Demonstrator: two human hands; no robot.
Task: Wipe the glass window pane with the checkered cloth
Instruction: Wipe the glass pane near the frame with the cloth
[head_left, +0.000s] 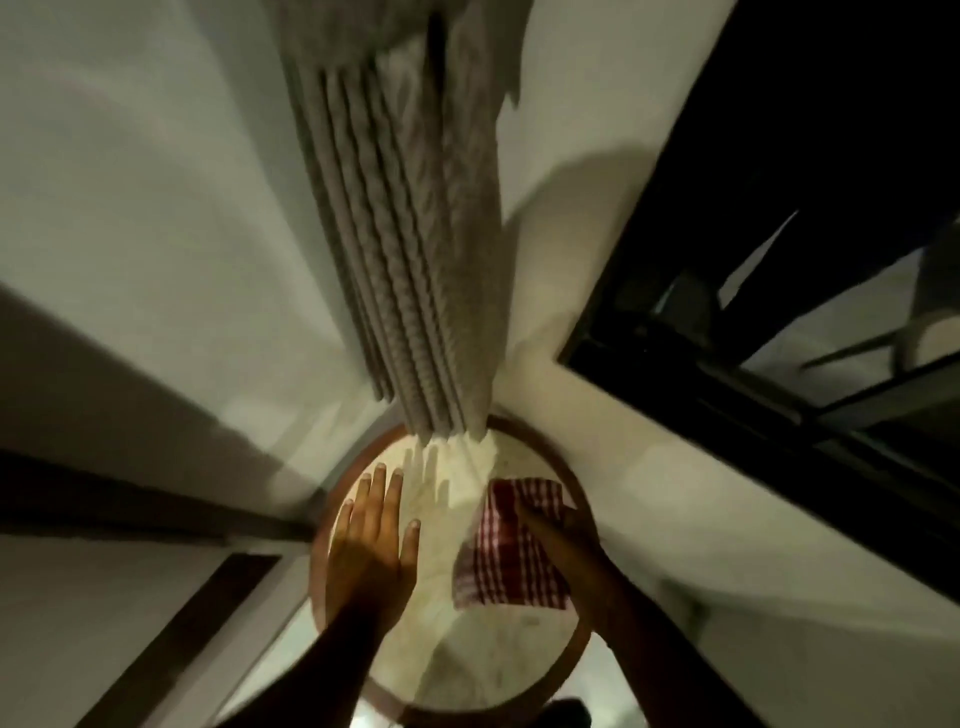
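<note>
A red and white checkered cloth (506, 556) lies on the right half of a small round table (467, 654) with a pale marble top and a brown wooden rim. My right hand (563, 530) grips the cloth's far edge, fingers closed on the fabric. My left hand (371, 540) rests flat on the left side of the tabletop, fingers spread, holding nothing. The glass window pane (810, 218) is up to the right, dark, in a black frame, well away from both hands.
A grey pleated curtain (410, 260) hangs down in the corner and its hem touches the table's far edge. Pale walls flank it. A dark baseboard (130, 499) runs along the left wall. Reflections show in the lower glass at the right.
</note>
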